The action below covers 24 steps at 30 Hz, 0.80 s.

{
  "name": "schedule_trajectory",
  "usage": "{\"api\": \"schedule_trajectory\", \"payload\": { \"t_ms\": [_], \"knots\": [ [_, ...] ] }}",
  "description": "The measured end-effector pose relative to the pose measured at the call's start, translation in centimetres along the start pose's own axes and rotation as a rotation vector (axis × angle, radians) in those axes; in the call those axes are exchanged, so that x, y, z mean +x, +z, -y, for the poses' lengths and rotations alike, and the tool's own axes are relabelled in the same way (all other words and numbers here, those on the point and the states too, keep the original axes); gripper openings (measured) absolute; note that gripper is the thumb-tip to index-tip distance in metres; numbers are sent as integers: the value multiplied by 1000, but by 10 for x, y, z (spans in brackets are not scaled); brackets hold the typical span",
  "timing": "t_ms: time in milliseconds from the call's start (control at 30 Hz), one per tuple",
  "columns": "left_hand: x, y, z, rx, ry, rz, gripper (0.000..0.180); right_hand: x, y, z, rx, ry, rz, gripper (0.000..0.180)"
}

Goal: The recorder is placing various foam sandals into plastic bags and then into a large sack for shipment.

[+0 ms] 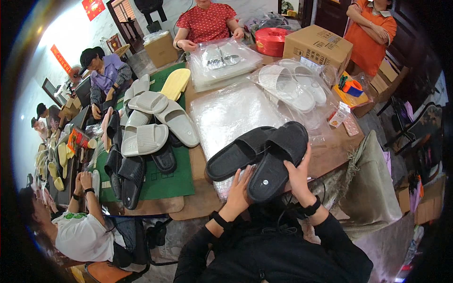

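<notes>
A pair of black slippers is in front of me, above the near edge of a stack of clear plastic bags (pixel 222 113). The right slipper (pixel 271 177), overlapping the left slipper (pixel 236 155), is held between my two hands. My right hand (pixel 299 174) grips its right edge, thumb on the footbed. My left hand (pixel 237 194) is against its lower left side, fingers along the edge and partly hidden. The left slipper leans out over the bags.
Grey slippers (pixel 146 139) and black slippers (pixel 131 177) lie piled on a green mat (pixel 177 184) at left. White slippers (pixel 288 87) in plastic lie ahead, before a cardboard box (pixel 318 47). Across the table, a person in red (pixel 205 26) handles bagged slippers. Cloth (pixel 370 184) hangs at right.
</notes>
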State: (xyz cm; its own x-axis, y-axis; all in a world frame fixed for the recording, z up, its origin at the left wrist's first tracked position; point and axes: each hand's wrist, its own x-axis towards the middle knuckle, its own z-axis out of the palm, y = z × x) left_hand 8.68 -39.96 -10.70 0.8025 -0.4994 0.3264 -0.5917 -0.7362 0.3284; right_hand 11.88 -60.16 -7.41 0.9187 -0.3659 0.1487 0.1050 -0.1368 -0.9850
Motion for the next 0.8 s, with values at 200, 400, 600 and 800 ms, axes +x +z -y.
{"api": "schedule_trajectory", "payload": {
  "t_ms": [200,400,600,800],
  "knots": [
    [-5,26,10,169,-37,59,57,62,70,9,68,-253,191,91],
    [13,9,1,51,-71,105,64,98,75,13,149,-78,180,82],
    [3,16,20,16,-21,64,65,74,49,-21,-101,-74,224,89],
    [-15,34,19,-156,-177,-10,64,50,77,-24,-345,-95,406,90]
  ]
}}
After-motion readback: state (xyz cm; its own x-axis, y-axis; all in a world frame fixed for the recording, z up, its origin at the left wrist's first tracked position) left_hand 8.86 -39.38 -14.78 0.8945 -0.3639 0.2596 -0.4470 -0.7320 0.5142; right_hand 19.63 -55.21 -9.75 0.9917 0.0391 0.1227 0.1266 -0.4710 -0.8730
